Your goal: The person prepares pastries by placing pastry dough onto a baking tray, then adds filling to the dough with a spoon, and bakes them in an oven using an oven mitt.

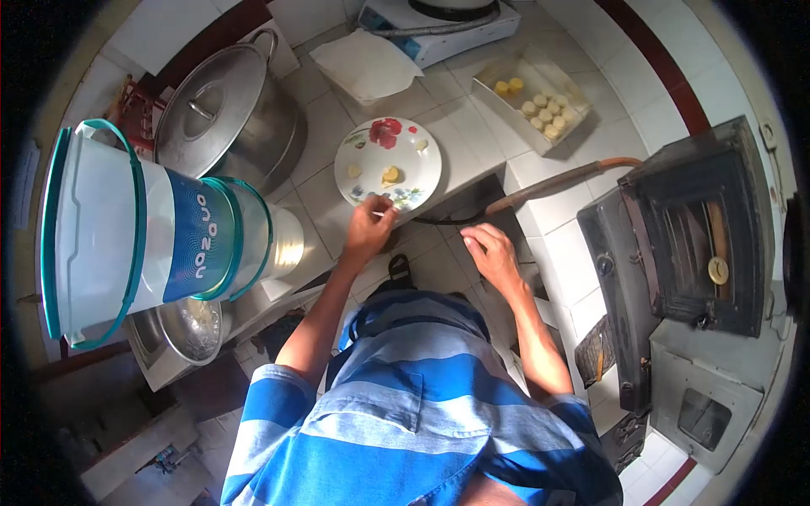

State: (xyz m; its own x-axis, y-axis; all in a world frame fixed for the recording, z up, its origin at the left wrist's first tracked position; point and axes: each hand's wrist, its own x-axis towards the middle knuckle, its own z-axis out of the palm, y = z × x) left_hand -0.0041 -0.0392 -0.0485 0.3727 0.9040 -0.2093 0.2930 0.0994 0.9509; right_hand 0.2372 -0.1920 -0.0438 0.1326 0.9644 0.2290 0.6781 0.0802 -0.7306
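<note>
A white plate with painted flowers [364, 142] lies on the tiled counter in front of me. On it are a yellow piece [391, 174], a pale round piece [354, 170] and another pale piece [421, 145]. My left hand [369, 226] is at the plate's near rim, its fingers closed around a small whitish bit too small to name. Right of the plate, beyond the counter's edge, my right hand [494, 255] hangs in the air with its fingers curled together. Nothing shows in it.
A box [489, 83] at the back right holds several pale and yellow round pieces. Left stand a large lidded pot [261, 118], a white bucket with teal trim [101, 228] and a metal bowl [196, 341]. A stove [456, 38] sits behind; an oven [620, 270] and hose [548, 185] are right.
</note>
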